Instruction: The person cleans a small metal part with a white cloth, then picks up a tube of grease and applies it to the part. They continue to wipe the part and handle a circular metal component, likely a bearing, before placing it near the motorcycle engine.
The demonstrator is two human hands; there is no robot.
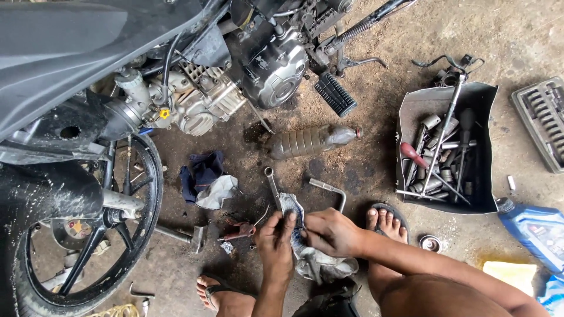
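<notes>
Low centre of the frame, the left hand [275, 239] and right hand [330, 232] both have fingers clenched on a dirty grey rag [311, 258], seemingly wiping a small part hidden in its folds. If that part slips, it could vanish into the oily floor [376, 147] among scattered bits. Room is tight: wrench [271, 183] and bent bar [330, 191] just above, front wheel [88, 235] left, tool tray [446, 149] right.

Soft even daylight, no glare; sharp centre, wide-angle bend at edges.
</notes>
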